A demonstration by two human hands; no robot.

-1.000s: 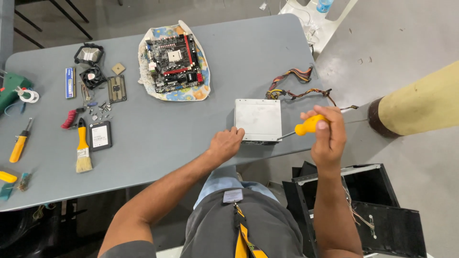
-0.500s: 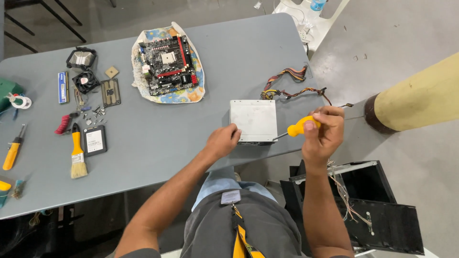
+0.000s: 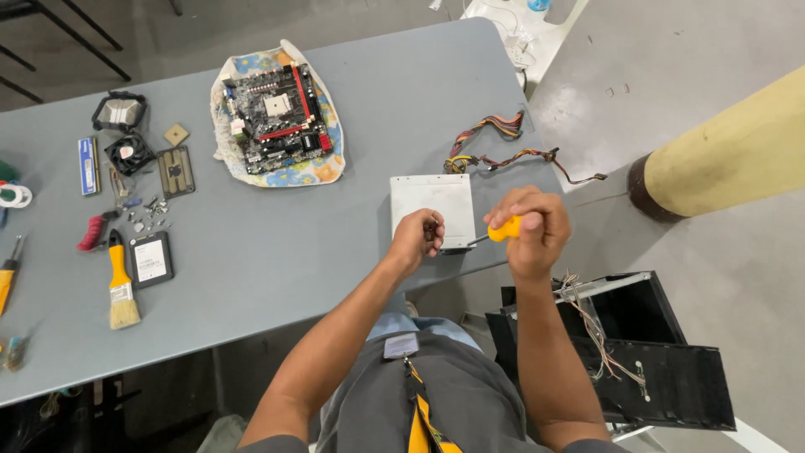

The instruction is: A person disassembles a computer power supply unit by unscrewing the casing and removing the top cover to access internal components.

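Observation:
A grey metal power supply box point(image 3: 432, 208) lies near the table's front right corner, its bundle of coloured cables point(image 3: 495, 147) trailing behind it. My left hand point(image 3: 417, 237) rests on the box's near edge, fingers curled against it. My right hand point(image 3: 528, 231) is closed round a screwdriver with a yellow handle point(image 3: 504, 228), whose shaft points left at the box's near right side.
A motherboard point(image 3: 278, 117) lies on a cloth at the back. Fans, a memory stick, screws, a drive point(image 3: 151, 259), a brush point(image 3: 121, 281) and hand tools are at the left. An open black computer case point(image 3: 646, 352) stands on the floor at right, beside a yellow pillar point(image 3: 729, 151).
My right hand with the screwdriver has moved left, closer to the box. My left hand has shifted right onto the box's near edge.

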